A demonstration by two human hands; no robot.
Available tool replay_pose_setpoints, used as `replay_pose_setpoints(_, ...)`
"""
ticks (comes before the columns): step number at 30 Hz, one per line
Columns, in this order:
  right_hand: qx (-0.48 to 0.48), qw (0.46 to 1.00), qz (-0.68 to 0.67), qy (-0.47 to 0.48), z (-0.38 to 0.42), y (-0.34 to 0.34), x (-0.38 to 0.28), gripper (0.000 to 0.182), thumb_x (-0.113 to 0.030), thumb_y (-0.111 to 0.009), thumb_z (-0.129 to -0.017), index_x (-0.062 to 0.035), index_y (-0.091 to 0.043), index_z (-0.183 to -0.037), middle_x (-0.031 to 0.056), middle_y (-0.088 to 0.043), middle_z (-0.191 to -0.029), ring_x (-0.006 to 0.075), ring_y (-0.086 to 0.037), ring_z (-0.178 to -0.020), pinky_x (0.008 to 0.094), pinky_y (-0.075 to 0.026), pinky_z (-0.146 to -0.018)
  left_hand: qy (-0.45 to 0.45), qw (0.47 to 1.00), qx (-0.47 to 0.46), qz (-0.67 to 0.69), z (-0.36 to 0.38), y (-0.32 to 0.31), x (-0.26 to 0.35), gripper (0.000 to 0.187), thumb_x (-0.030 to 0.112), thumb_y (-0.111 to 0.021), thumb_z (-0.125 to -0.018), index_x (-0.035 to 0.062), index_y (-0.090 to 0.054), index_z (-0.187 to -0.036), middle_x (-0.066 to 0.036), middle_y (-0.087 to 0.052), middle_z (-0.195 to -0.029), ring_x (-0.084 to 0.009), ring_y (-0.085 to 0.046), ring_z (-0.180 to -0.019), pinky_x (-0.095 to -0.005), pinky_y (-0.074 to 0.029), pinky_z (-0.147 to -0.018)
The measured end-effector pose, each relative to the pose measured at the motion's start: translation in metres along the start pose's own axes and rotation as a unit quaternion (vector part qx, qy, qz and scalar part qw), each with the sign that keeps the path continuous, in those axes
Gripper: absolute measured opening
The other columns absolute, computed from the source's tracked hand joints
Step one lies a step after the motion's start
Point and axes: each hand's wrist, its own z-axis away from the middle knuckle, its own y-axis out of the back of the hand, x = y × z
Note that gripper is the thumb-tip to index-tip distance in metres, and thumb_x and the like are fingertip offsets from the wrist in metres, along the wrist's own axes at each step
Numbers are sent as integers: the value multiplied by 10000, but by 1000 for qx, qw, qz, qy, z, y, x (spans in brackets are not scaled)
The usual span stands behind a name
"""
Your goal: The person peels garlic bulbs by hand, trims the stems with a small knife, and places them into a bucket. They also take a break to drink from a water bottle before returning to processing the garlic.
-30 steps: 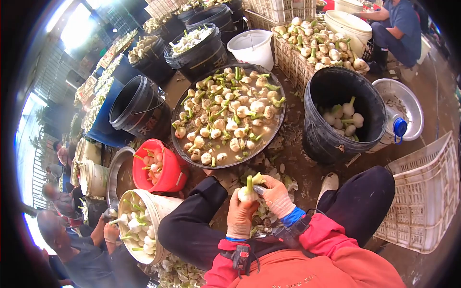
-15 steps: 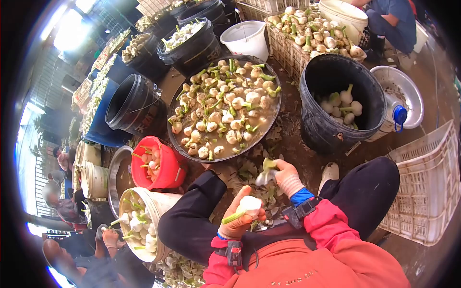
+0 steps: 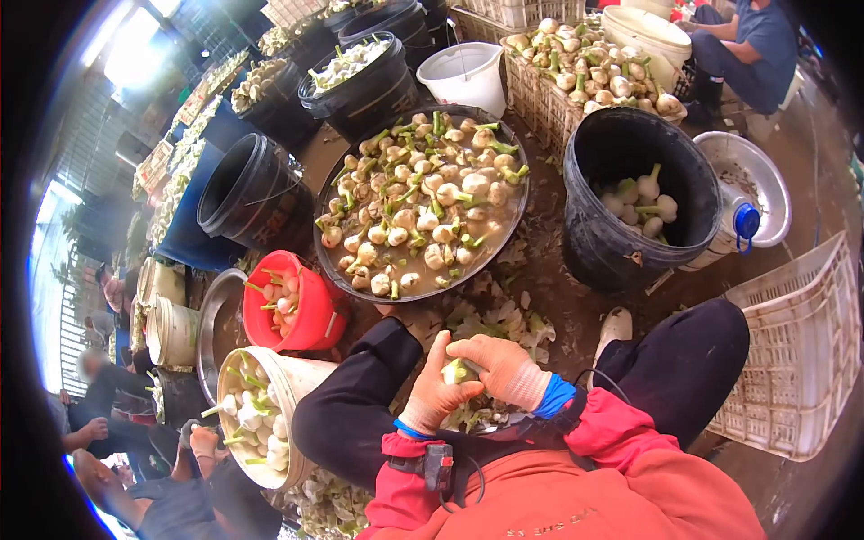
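Both my hands, in pale orange gloves, come together over my lap around a garlic bulb (image 3: 454,371). My left hand (image 3: 434,394) is closed on it from the left, thumb and fingers about the bulb. From the right, my right hand (image 3: 511,371) grips the same bulb, its fingers bent over the top. Only a small white and green part shows between the gloves; the rest is hidden. Loose garlic skins (image 3: 504,324) lie on the ground just beyond.
A wide basin (image 3: 517,211) of muddy water and unpeeled garlic stands ahead. Around me are a black bucket (image 3: 598,247), a red bucket (image 3: 328,310), a cream bucket (image 3: 306,382) of white garlic and a plastic crate (image 3: 783,360). Other people sit at lower left and upper right.
My right hand has moved left and down onto the garlic bulb in my left hand. The peeled skin it held has left its fingers, and more skins show on the ground.
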Motion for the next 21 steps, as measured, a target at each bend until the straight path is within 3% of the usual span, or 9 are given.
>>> replay_pose_setpoints(3,30,999,-24,-4,1,-6,9,413,54,-580,-719,-71,-585,-1113,120,-620,-1020,291,-603,-916,355,-478,-792,-28,998,45,-20,2,-3,5,1020,279,-866,-618,47,-251,-1398,-87,-508,-1124,-145,-535,-896,-262,-470,-782)
replay_pose_setpoints(4,38,991,-126,-29,1,-7,11,407,67,-534,-750,-73,-579,-1129,101,-621,-1034,244,-601,-901,321,-478,-769,-26,996,81,-13,5,-7,10,976,296,-865,-616,40,-295,-1366,-87,-505,-1107,-150,-537,-903,-267,-479,-780)
replay_pose_setpoints(6,47,971,-227,-54,3,-6,14,406,80,-487,-781,-75,-574,-1146,82,-622,-1049,198,-600,-885,288,-479,-746,-109,985,125,44,5,-10,8,620,165,-786,-730,44,-427,-1221,-87,-516,-1056,-141,-543,-912,-272,-496,-760)
replay_pose_setpoints(8,2,911,-378,-164,0,5,2,434,122,-446,-789,-44,-566,-1172,32,-615,-1036,96,-555,-820,213,-461,-673,-86,978,155,114,6,-8,11,383,68,-729,-771,22,-545,-1103,-76,-541,-1037,-142,-549,-929,-264,-479,-795)
replay_pose_setpoints(9,0,903,-393,-176,-1,6,4,367,74,-484,-836,-39,-563,-1176,11,-604,-999,58,-534,-759,179,-449,-628,-86,978,155,113,6,-7,11,383,68,-729,-771,22,-545,-1103,-76,-541,-1037,-142,-549,-929,-264,-479,-795)
replay_pose_setpoints(11,13,878,-438,-195,-2,10,12,339,49,-495,-856,-29,-558,-1180,18,-602,-993,52,-529,-736,171,-445,-626,-207,959,193,-27,5,-4,13,196,33,-701,-787,3,-625,-965,-55,-572,-1012,-141,-559,-927,-270,-468,-819)
replay_pose_setpoints(16,54,759,-616,-204,-3,16,25,349,13,-528,-879,-11,-515,-1226,49,-592,-942,60,-536,-701,172,-455,-623,-125,967,168,146,9,-4,2,185,73,-688,-810,6,-634,-974,-61,-584,-1046,-162,-572,-929,-292,-468,-840)
replay_pose_setpoints(20,115,722,-662,-164,-3,35,28,339,55,-508,-869,-1,-503,-1203,60,-574,-881,92,-546,-690,214,-484,-676,-69,912,98,392,12,-12,4,282,163,-674,-832,34,-589,-1069,-72,-599,-1050,-214,-592,-954,-348,-498,-836)
replay_pose_setpoints(21,157,669,-709,-158,-4,43,26,315,74,-490,-860,9,-500,-1168,60,-556,-838,110,-546,-671,261,-499,-716,-71,880,93,460,13,-13,4,308,198,-661,-844,51,-574,-1100,-72,-609,-1041,-235,-600,-955,-378,-511,-832)
